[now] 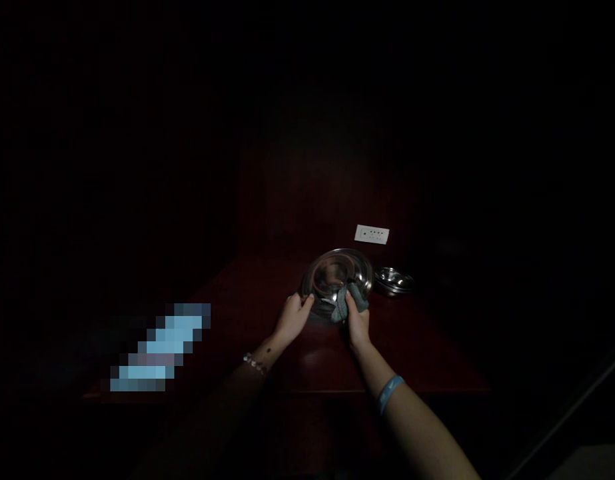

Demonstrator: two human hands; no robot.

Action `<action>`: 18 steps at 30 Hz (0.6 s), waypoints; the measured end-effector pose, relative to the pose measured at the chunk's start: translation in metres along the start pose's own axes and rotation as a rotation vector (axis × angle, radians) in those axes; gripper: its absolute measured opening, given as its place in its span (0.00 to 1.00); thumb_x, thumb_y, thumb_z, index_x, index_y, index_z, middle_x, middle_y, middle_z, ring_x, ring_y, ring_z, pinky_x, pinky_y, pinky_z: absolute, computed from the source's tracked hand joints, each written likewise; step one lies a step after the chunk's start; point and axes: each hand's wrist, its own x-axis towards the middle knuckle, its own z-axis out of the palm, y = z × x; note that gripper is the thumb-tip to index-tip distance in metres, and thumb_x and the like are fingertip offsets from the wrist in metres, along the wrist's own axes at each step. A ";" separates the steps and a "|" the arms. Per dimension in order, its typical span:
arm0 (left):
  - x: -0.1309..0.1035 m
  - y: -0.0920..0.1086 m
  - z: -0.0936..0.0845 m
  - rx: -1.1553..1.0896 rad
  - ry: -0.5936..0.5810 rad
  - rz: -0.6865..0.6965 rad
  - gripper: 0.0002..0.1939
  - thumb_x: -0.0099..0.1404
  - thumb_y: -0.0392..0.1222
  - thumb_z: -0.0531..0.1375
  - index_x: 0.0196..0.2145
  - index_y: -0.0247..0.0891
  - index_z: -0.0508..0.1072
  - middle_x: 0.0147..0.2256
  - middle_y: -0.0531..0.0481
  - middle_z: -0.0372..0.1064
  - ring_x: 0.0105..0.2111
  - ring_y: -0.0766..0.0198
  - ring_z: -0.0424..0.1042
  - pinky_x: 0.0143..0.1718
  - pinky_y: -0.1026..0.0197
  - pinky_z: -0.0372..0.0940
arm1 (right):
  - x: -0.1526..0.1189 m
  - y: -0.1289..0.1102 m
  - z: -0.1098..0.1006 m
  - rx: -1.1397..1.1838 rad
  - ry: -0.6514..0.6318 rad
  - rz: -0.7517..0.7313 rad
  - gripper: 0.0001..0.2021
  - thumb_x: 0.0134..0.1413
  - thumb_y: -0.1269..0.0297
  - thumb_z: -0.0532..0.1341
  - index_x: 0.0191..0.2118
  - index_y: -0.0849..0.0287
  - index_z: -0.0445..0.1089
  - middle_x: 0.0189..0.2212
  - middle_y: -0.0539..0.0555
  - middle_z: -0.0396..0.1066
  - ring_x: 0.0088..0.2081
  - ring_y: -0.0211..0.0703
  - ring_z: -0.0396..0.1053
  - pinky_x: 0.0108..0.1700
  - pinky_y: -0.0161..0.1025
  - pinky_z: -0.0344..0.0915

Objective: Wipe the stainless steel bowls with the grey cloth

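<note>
A shiny metal bowl [332, 270] is held tilted above the dark red table, its inside facing me. My left hand [293, 319] grips its lower left rim, with the thumb over the edge. At the lower right rim, my right hand [358, 323] is closed on a grey-green cloth [343, 303], which lies against the bowl. The fingers under the bowl and behind the cloth are hidden.
Other metal bowls [394, 281], seemingly stacked, stand on the table [412, 360] to the right. A white socket plate [372, 234] is on the back wall. A pixelated bright patch [162, 347] covers the table's left side. The surroundings are very dark.
</note>
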 end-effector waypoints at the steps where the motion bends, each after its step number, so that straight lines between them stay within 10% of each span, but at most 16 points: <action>1: 0.001 -0.001 -0.001 -0.006 0.046 0.038 0.18 0.65 0.51 0.53 0.37 0.34 0.75 0.35 0.42 0.78 0.37 0.55 0.76 0.39 0.58 0.68 | 0.001 0.000 -0.001 0.005 0.002 -0.047 0.27 0.44 0.50 0.67 0.48 0.62 0.75 0.43 0.56 0.78 0.44 0.46 0.75 0.44 0.39 0.71; 9: 0.003 0.004 -0.003 -0.172 0.218 0.084 0.22 0.66 0.55 0.54 0.45 0.35 0.75 0.44 0.43 0.77 0.44 0.56 0.75 0.47 0.58 0.68 | -0.001 0.001 0.001 0.052 -0.043 -0.116 0.27 0.46 0.53 0.67 0.51 0.62 0.73 0.48 0.59 0.76 0.48 0.48 0.73 0.52 0.42 0.68; 18: -0.007 -0.002 0.026 -0.320 -0.229 0.016 0.24 0.56 0.53 0.64 0.47 0.38 0.75 0.50 0.44 0.75 0.54 0.53 0.71 0.60 0.49 0.60 | 0.001 0.007 -0.002 0.062 0.013 0.032 0.28 0.46 0.49 0.66 0.49 0.63 0.73 0.42 0.57 0.78 0.38 0.45 0.75 0.36 0.37 0.70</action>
